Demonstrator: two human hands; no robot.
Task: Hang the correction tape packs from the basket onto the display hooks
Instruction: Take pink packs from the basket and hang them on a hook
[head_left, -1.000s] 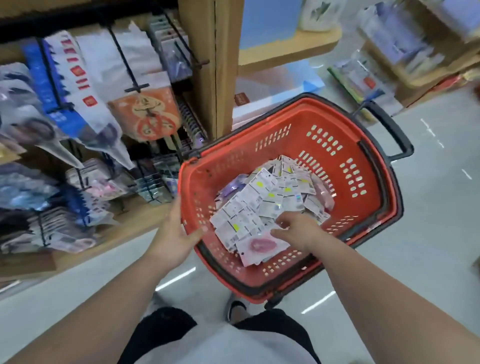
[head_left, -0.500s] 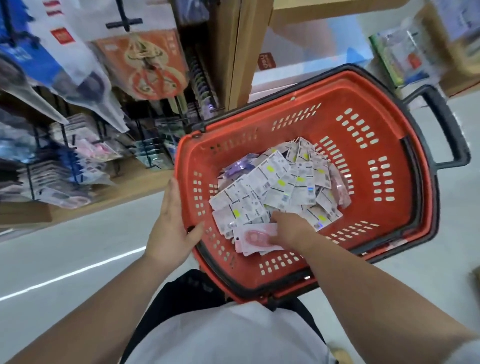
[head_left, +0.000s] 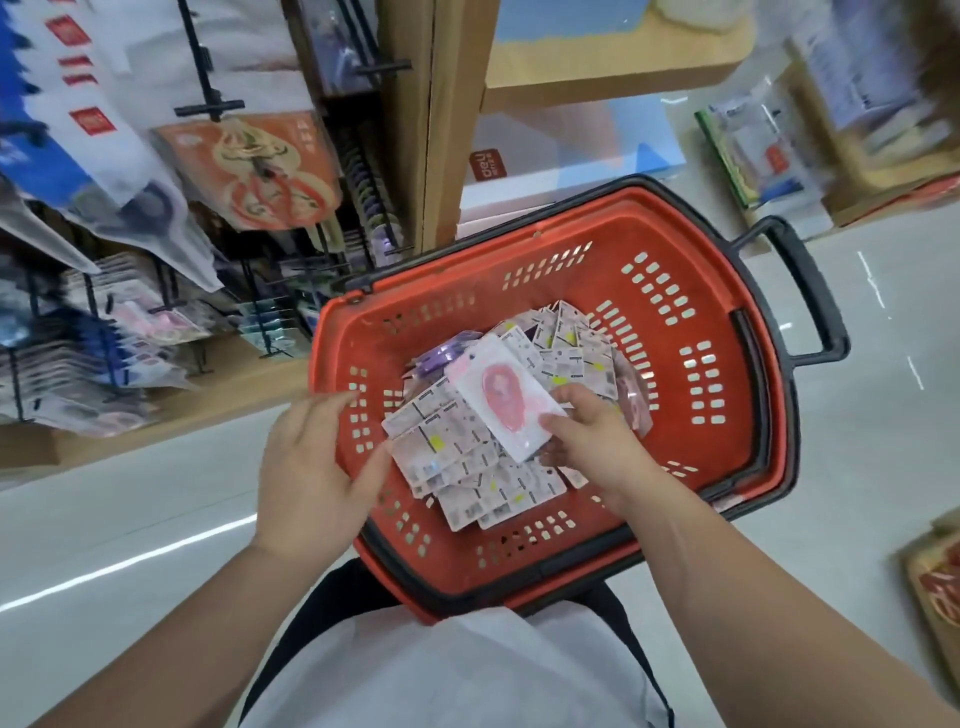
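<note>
A red basket (head_left: 691, 291) with a black rim sits low in front of me, holding a heap of correction tape packs (head_left: 467, 467), most lying back side up. My right hand (head_left: 597, 441) pinches a pink correction tape pack (head_left: 504, 395) by its lower corner and holds it tilted just above the heap. My left hand (head_left: 311, 467) hovers at the basket's left rim, fingers spread, thumb over the edge, holding nothing. Black display hooks (head_left: 208, 104) with hanging goods stand at the upper left.
A wooden post (head_left: 431, 130) and shelf rise behind the basket. Lower hooks (head_left: 166, 332) with small packs line the left shelving above a wooden base. The basket's black handle (head_left: 810, 296) sticks out to the right. Pale floor lies left and right; a box (head_left: 935, 582) sits at right.
My right hand has lifted the pink pack out of the heap and turned it face up. My left hand let go of the basket rim and opened. The view tilted down and closer.
</note>
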